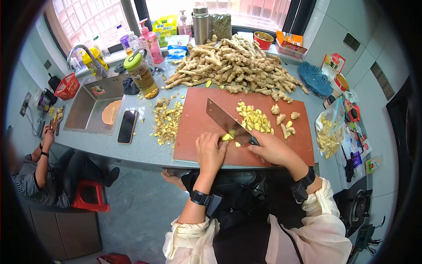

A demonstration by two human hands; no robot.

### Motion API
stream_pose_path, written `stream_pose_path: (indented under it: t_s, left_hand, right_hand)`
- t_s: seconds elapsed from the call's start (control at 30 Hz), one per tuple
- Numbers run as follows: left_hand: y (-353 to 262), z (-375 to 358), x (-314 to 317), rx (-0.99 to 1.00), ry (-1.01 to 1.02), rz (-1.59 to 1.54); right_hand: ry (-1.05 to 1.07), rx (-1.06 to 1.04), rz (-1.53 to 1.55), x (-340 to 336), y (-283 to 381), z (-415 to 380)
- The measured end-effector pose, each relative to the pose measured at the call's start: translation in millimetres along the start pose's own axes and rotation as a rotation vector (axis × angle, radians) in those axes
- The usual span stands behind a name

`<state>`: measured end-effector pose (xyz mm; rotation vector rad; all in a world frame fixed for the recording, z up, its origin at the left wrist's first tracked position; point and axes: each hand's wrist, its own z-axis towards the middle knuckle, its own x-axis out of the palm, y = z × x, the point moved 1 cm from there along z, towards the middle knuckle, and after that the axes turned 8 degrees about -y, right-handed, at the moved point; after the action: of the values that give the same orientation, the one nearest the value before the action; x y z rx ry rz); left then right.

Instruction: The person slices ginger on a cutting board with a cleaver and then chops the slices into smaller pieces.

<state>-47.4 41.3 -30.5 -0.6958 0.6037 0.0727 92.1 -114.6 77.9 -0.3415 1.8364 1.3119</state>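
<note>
My right hand (266, 147) grips the dark handle of a cleaver (224, 118), its wide blade slanting up and left over the reddish-brown cutting board (193, 114). Beside the blade, my left hand (211, 152) presses down with bent fingers on a piece of ginger, partly hidden beneath them. Cut yellow ginger (227, 136) shows between the fingertips and the blade. Right of the cleaver lies a heap of ginger pieces (256, 119). Several unpeeled ginger knobs (288, 130) are near the board's right side.
A large pile of ginger roots (237, 64) stands behind the board. Ginger scraps (167, 121) and a phone (127, 126) lie to the left, near the sink (74, 114). A filled plastic bag (329, 132) is at right. Another person (39, 171) sits at far left.
</note>
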Motion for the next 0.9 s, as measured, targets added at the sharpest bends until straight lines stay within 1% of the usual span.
stream_pose_path:
  t_s: [0.13, 0.37, 0.43, 0.47, 0.53, 0.57, 0.63, 0.77, 0.83, 0.9]
  left_hand:
    - [-1.2, 0.5, -0.9, -0.003, -0.005, -0.009]
    - [-1.1, 0.1, -0.2, -0.014, 0.003, -0.011]
    - [-1.6, 0.4, -0.5, -0.019, 0.008, -0.011]
    - [-2.0, 0.8, -0.9, -0.018, 0.008, -0.015]
    - [-2.5, 1.0, -1.1, -0.017, 0.008, -0.019]
    - [-2.6, 1.1, -1.4, -0.017, 0.012, -0.012]
    - [-2.2, 1.0, -1.5, -0.015, 0.015, -0.004]
    - [-0.5, -0.8, 1.5, 0.004, -0.007, 0.0]
    - [-0.3, -0.8, 1.6, 0.007, -0.014, -0.003]
    - [-0.2, -0.5, 0.6, 0.0, -0.004, 0.014]
  right_hand:
    - [0.036, 0.061, 0.023, -1.0, 0.3, 0.0]
    - [0.034, 0.035, 0.024, -0.9, 4.5, -1.0]
    - [0.076, 0.119, 0.098, 2.0, 8.0, 0.6]
    - [0.076, 0.12, 0.098, 5.0, 7.6, 1.4]
    - [-0.016, 0.017, 0.069, 14.3, 3.0, 4.2]
    - [-0.016, 0.018, 0.07, 19.3, -0.6, 7.2]
    - [-0.099, -0.092, -0.067, 29.2, -6.9, 14.0]
    - [-0.105, -0.065, -0.103, 36.0, -4.2, 27.0]
    - [-0.05, 0.009, -0.118, 34.7, -0.3, 30.9]
    - [-0.081, -0.041, -0.128, 39.1, -5.8, 29.7]
